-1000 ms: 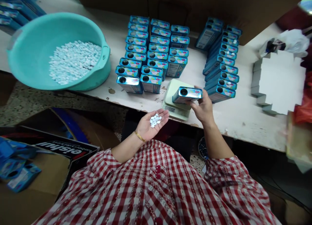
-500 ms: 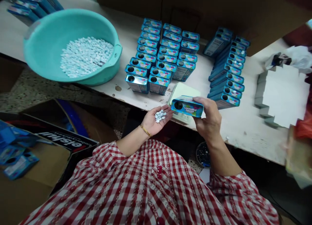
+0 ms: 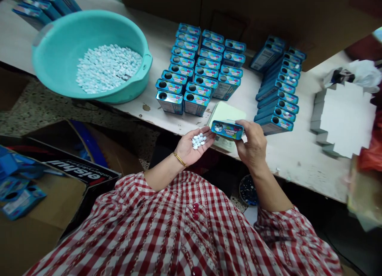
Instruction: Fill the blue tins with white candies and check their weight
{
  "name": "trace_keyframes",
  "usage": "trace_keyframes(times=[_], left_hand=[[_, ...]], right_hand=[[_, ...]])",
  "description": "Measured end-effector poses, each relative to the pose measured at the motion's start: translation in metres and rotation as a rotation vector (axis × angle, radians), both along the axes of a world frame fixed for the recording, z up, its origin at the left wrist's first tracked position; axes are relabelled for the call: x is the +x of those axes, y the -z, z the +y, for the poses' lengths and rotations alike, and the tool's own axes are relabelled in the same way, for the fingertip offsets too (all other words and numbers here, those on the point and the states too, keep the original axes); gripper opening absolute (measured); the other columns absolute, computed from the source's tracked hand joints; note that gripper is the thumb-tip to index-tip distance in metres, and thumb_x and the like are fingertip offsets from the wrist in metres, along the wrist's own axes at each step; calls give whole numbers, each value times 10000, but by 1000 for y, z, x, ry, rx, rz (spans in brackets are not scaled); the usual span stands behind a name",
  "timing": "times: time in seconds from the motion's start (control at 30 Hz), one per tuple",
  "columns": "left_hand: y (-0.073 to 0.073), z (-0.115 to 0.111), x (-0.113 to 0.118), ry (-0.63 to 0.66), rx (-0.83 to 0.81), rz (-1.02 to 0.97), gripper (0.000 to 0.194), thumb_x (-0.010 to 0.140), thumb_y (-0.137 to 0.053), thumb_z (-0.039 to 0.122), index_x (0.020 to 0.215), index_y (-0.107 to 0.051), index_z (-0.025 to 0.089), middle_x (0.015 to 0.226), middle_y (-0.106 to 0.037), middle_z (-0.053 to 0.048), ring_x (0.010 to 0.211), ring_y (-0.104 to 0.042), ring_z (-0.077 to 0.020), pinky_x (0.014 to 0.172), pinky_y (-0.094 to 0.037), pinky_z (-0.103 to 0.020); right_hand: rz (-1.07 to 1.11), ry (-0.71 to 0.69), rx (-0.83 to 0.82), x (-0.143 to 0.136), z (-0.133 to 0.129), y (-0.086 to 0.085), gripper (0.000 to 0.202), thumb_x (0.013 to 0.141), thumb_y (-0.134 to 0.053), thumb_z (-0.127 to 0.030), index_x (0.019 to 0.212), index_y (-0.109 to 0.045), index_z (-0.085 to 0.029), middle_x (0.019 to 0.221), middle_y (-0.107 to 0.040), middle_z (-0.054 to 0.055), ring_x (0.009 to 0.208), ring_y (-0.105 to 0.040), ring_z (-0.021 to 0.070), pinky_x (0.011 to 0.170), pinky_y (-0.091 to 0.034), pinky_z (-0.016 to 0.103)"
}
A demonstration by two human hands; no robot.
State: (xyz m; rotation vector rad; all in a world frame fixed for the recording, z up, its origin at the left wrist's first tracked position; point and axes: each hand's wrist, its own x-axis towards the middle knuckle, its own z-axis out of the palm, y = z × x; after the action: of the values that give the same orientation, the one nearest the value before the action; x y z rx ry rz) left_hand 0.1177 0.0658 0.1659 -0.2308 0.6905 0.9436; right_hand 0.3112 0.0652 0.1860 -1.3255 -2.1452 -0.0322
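Note:
My left hand (image 3: 192, 147) lies palm up, with several small white candies (image 3: 199, 141) resting on it and its fingers wrapped round nothing. In my right hand (image 3: 252, 143), between thumb and fingers, is a blue box (image 3: 227, 130) with a round hole in its top. White candies show in that hole. The box's left end is at my left fingertips, over the front of a pale green scale (image 3: 228, 110). To the left, a turquoise basin (image 3: 89, 24) holds a heap of the same candies.
Rows of blue boxes (image 3: 195, 102) stand behind the scale, and another row (image 3: 276, 124) is at the right. Farther right lies a white cardboard stack (image 3: 347, 116). Open cartons (image 3: 59, 200) with blue boxes are at the lower left.
The held box has moved slightly left and down over the scale. Its hole, dark before, now shows white candies. My left hand has shifted slightly right, its candies still on the palm.

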Motion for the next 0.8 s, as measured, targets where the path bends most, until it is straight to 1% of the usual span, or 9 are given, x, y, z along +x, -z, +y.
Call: trace_keyframes(times=[0.1, 0.23, 0.33, 0.43, 0.53, 0.6, 0.67, 0.73, 0.8], left_hand=[[0, 0, 0, 6, 4, -6, 290, 878, -392, 168, 1012, -625, 59, 837, -698, -104, 814, -675, -175, 833, -525, -304], [4, 0, 1, -7, -11, 1, 287, 873, -390, 145, 1003, -632, 61, 746, -689, -83, 706, -665, -152, 839, -527, -316], [3, 0, 2, -6, -11, -2, 293, 873, -394, 150, 1032, -626, 69, 752, -692, -80, 741, -673, -158, 838, -531, -316], [0, -1, 3, 3, -9, -6, 302, 873, -394, 154, 1060, -615, 68, 808, -701, -92, 795, -680, -167, 836, -533, -310], [-1, -1, 1, 3, -3, -5, 300, 873, -399, 153, 1064, -611, 59, 853, -704, -112, 837, -682, -179, 829, -535, -299], [0, -2, -1, 8, -12, 14, 291, 875, -405, 151, 1057, -613, 62, 876, -704, -119, 847, -683, -179, 796, -543, -278], [2, -3, -5, 6, -37, 52, 282, 876, -409, 145, 1050, -615, 65, 873, -704, -118, 827, -685, -171, 754, -547, -253], [3, -6, -9, -3, -69, 87, 280, 874, -414, 138, 1054, -616, 63, 856, -703, -116, 808, -685, -163, 737, -548, -241], [4, -10, -13, -7, -93, 107, 279, 871, -418, 135, 1050, -619, 61, 856, -702, -121, 821, -682, -166, 743, -549, -244]], right_hand=[[19, -1, 19, 1, -1, 2, 456, 737, -506, -90, 1168, -512, -239, 1065, -650, 86, 998, -595, 252, 842, -479, 411], [-23, -31, 18, 0, -6, 0, 492, 756, -474, -72, 1207, -488, -268, 1159, -629, 67, 1108, -553, 246, 939, -424, 441], [-12, -13, 7, 1, -5, 2, 464, 756, -482, -90, 1186, -501, -263, 1113, -641, 73, 1051, -578, 248, 894, -454, 436], [53, 16, -18, 3, -4, 5, 425, 752, -513, -119, 1154, -520, -255, 1071, -645, 81, 1006, -595, 254, 864, -476, 435], [187, 62, -83, 7, -2, 10, 373, 755, -557, -167, 1117, -539, -257, 1050, -645, 70, 981, -604, 249, 855, -483, 417], [342, 116, -131, 9, 2, 16, 351, 749, -598, -219, 1094, -537, -249, 1015, -643, 55, 921, -620, 229, 812, -500, 381], [510, 148, -173, 12, 11, 27, 356, 738, -629, -270, 1076, -523, -238, 975, -636, 39, 863, -628, 204, 758, -515, 343], [634, 140, -204, 14, 23, 41, 366, 728, -646, -308, 1060, -512, -230, 938, -628, 25, 830, -628, 185, 720, -523, 319], [689, 117, -222, 16, 33, 53, 366, 724, -654, -340, 1042, -511, -226, 911, -622, 16, 813, -625, 173, 701, -525, 307]])
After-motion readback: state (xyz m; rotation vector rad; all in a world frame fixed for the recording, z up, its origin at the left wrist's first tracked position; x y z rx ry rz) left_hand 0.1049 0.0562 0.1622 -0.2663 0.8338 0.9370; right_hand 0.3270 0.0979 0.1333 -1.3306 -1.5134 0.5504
